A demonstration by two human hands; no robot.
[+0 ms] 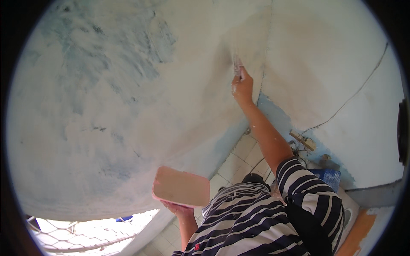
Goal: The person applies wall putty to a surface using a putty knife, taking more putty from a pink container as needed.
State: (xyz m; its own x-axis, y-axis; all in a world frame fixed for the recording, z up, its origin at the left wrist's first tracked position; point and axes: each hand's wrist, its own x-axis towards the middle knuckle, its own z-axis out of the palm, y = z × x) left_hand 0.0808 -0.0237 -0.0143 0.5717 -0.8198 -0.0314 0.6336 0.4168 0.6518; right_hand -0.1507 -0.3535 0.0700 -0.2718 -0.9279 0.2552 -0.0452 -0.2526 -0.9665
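Observation:
My right hand [242, 88] is raised against the wall [188, 98], its fingers closed round a putty-smeared putty knife [237, 64]. The knife's blade meets the pale surface just left of the room's corner; motion blurs its edge. Lower and to the left, my left hand [183, 209] supports a pink-rimmed rectangular plastic tub [179, 203] from beneath. Smooth beige putty [181, 186] shows in the tub, which is tilted toward me. White specks cover my right fingers and forearm.
Patchy blue-grey areas [124, 47] mark the wall at left. A thin cable [363, 85] runs down the right wall to a wooden piece [303, 140]. Below are floor tiles [232, 167], a blue container [331, 177] and, lower left, a wire-mesh opening [85, 237].

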